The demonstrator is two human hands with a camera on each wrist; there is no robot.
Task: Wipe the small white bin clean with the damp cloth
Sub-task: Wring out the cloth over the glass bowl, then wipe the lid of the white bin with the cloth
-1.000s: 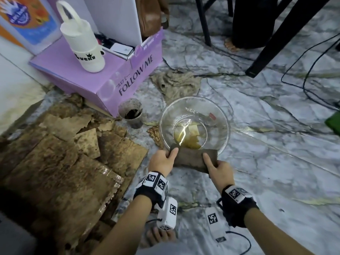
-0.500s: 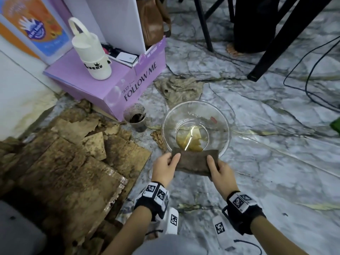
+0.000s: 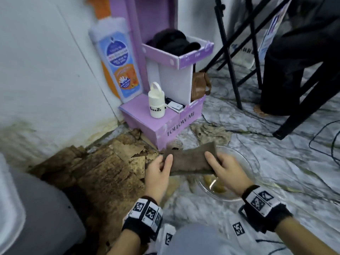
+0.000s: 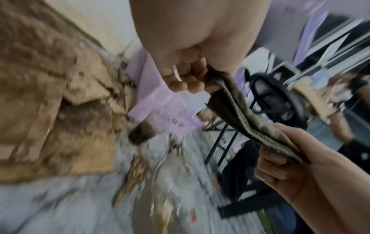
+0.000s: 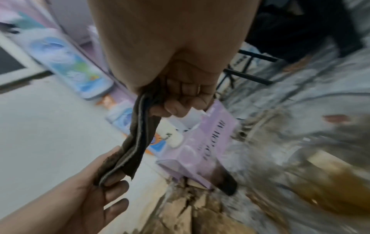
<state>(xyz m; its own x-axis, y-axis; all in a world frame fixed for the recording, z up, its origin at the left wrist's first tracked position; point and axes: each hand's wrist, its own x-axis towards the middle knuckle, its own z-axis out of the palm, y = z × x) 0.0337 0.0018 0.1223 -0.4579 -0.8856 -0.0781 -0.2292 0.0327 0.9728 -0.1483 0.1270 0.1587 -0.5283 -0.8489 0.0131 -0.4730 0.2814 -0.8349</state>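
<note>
A folded brown damp cloth (image 3: 191, 161) is stretched between both hands, above the left rim of a clear glass bowl (image 3: 246, 166) holding yellowish water. My left hand (image 3: 160, 168) pinches its left end and my right hand (image 3: 220, 166) grips its right end. In the left wrist view the left hand (image 4: 186, 79) pinches the cloth (image 4: 250, 123), with the right hand (image 4: 280, 158) opposite. The right wrist view shows the right hand (image 5: 180, 98) curled round the cloth (image 5: 138, 139), whose other end lies in the left hand (image 5: 104, 182). A blurred white rounded thing (image 3: 9, 203) shows at the far left edge; I cannot tell whether it is the bin.
A purple box (image 3: 165, 124) with a white handled bottle (image 3: 156, 102) stands by the wall. A dirty cup (image 3: 173, 144) sits in front of it. Torn wet cardboard (image 3: 92, 172) covers the floor to the left. A rag (image 3: 209, 133), black chair legs (image 3: 230, 61) and cables (image 3: 322, 144) lie beyond.
Both hands have lifted the cloth off the bowl's near rim and carried it up and to the left. The head view has tilted up toward the wall.
</note>
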